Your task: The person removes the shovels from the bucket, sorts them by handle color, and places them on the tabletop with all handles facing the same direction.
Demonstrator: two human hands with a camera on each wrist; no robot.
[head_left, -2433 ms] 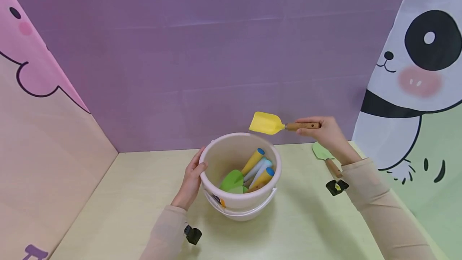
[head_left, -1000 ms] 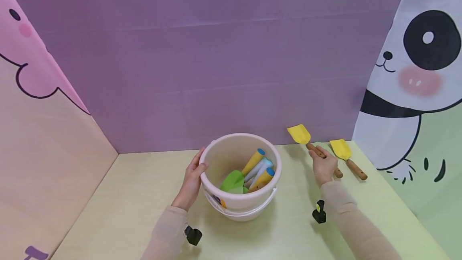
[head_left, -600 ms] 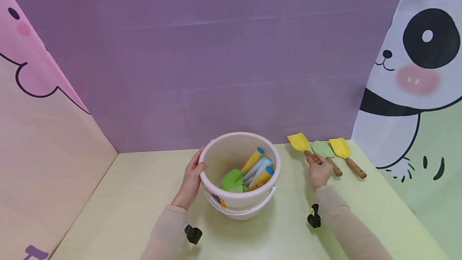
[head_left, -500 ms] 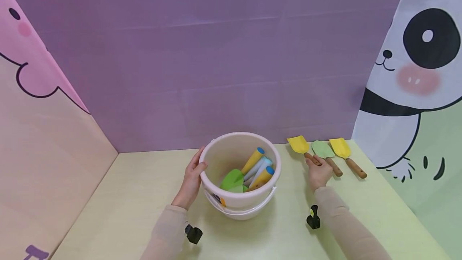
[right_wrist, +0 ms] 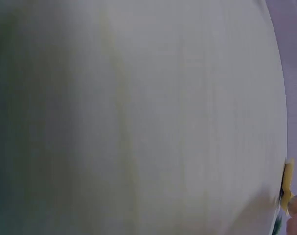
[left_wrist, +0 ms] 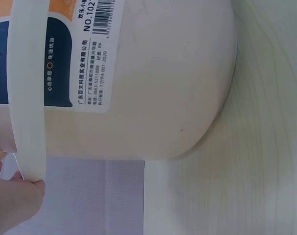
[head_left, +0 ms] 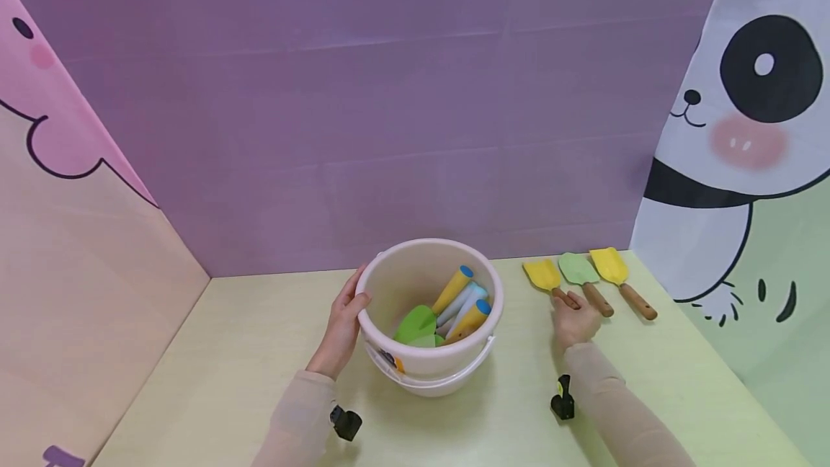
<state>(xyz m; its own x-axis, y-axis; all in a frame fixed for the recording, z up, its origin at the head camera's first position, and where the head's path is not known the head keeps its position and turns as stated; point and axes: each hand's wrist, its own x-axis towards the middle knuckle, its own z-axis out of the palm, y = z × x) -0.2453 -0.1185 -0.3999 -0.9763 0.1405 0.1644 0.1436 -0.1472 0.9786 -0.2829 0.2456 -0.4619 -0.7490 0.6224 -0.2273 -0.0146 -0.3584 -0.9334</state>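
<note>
A pale pink bucket [head_left: 431,370] stands mid-table, and my left hand [head_left: 340,330] grips its left rim with the thumb over the edge. The left wrist view shows the bucket's label [left_wrist: 97,58] and white handle [left_wrist: 28,98]. Over on the right, my right hand [head_left: 576,321] pinches the wooden handle of a yellow toy shovel [head_left: 543,274], whose blade is at the table near the back edge. Beside it lie a green toy shovel [head_left: 579,268] and another yellow shovel [head_left: 610,265]. In the right wrist view only fingertips [right_wrist: 296,223] and part of the yellow shovel show.
Inside the bucket are a green blade [head_left: 417,323], yellow handles with blue ends [head_left: 454,289] and pale blue handles. The pale wooden table [head_left: 259,352] meets a purple back wall [head_left: 389,128]. Printed panels stand left and right.
My right hand has carried the yellow shovel from above the bucket to the right and lowered it beside the green one. My left hand has stayed on the bucket rim.
</note>
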